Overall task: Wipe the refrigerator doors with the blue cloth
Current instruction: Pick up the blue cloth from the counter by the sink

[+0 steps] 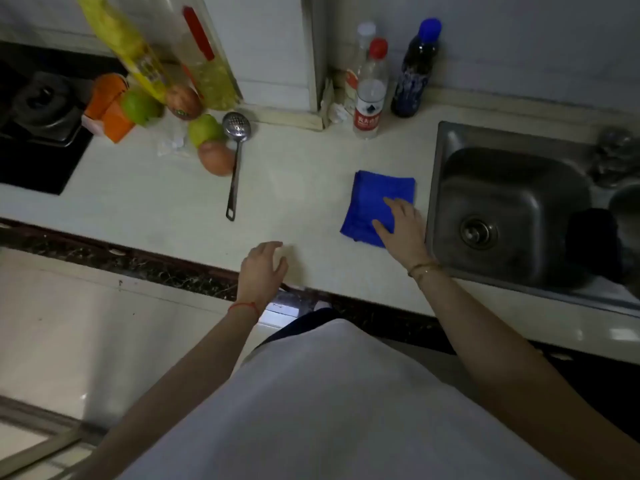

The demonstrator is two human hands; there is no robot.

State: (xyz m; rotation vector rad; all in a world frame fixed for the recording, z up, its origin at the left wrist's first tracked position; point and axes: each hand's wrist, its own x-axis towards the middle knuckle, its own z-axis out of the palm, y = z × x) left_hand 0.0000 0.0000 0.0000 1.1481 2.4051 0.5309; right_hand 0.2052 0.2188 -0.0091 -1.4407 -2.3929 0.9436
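Note:
A folded blue cloth [372, 199] lies flat on the pale countertop [294, 188], just left of the sink. My right hand [403, 226] rests on the cloth's near right part, fingers spread, thumb on its front edge; it is not gripping it. My left hand [261, 268] hovers over the counter's front edge, fingers apart and holding nothing. No refrigerator is in view.
A steel sink [509, 209] sits right of the cloth. A slotted metal ladle [235, 157] lies mid-counter beside several fruits [207, 131]. Oil bottles [204, 53] and drink bottles [370, 88] stand along the back wall. A gas stove [38, 112] is far left.

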